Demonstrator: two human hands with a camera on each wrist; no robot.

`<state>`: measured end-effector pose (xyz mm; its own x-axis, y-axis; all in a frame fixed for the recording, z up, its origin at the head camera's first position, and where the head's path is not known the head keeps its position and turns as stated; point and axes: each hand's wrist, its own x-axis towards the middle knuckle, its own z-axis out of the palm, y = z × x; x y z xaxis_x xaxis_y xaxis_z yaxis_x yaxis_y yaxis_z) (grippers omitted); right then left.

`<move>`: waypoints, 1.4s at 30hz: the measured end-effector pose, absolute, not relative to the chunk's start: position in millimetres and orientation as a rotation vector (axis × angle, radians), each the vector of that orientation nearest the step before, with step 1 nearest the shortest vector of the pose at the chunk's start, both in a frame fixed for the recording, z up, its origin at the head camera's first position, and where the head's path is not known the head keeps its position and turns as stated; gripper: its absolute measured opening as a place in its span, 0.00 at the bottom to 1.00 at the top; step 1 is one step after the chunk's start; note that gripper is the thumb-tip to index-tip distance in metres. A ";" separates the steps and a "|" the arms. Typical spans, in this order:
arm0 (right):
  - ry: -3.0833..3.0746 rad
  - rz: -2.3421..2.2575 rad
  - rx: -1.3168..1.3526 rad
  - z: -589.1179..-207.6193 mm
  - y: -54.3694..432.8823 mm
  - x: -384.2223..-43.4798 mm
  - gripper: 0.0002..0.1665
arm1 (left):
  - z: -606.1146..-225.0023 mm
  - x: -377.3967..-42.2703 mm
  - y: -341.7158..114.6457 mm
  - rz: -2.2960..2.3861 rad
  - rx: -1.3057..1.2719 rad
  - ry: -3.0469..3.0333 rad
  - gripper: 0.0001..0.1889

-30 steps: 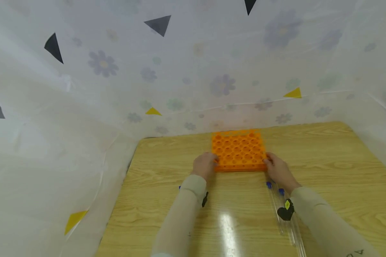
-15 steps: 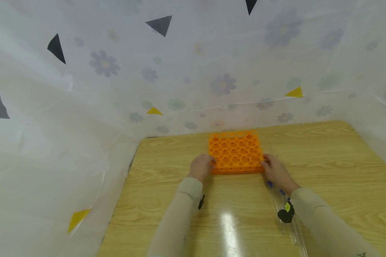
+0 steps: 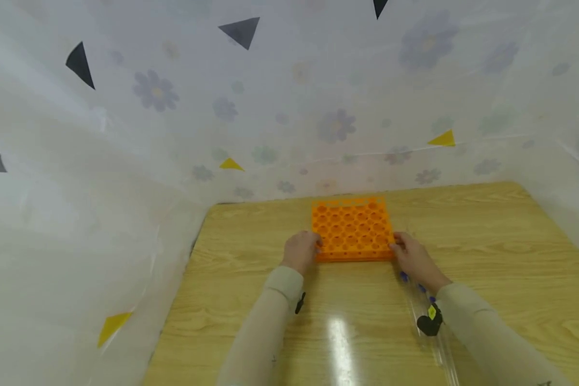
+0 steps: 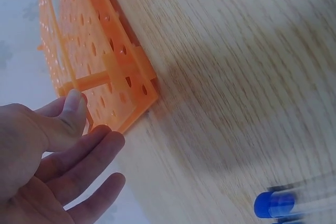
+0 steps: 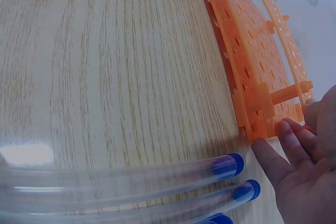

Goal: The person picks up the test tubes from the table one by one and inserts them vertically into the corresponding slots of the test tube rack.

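Observation:
An orange test tube rack (image 3: pixel 352 228), tiered and full of round holes, stands on the wooden table near its far edge. My left hand (image 3: pixel 301 251) grips its left end; in the left wrist view the thumb (image 4: pixel 73 111) and index finger pinch the top plate's corner, the other fingers reaching out below. At the opposite end my right hand (image 3: pixel 415 260) holds the near right corner. The right wrist view has its fingertips (image 5: pixel 286 127) against the rack's end, the thumb mostly hidden. Both hands stay low, close over the tabletop.
Clear tubes with blue caps (image 5: pixel 236 164) lie on the table (image 3: pixel 366 300) beneath my right forearm. Another blue-capped tube (image 4: pixel 275 204) lies on the left side, covered by my left arm in the head view. A white flowered sheet (image 3: pixel 289 107) rises behind the table.
Both hands have shifted the rack slightly left and toward me in the first half second. Since then it has hardly moved. My left arm now covers the left tube's blue cap.

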<state>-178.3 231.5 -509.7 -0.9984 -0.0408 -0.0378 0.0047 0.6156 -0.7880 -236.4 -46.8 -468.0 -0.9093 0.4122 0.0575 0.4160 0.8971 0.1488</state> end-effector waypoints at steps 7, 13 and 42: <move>2.806 -1.355 -0.036 -512.0 230.5 -177.6 0.28 | -468.8 -234.6 -46.0 -0.205 -0.642 -3.042 0.08; 2.822 -1.338 -0.020 -512.3 228.1 -177.0 0.28 | -470.4 -233.0 -45.5 -0.201 -0.617 -3.030 0.08; 2.815 -1.348 0.007 -518.0 229.6 -171.5 0.29 | -475.8 -220.6 -54.6 -0.334 -0.664 -3.004 0.06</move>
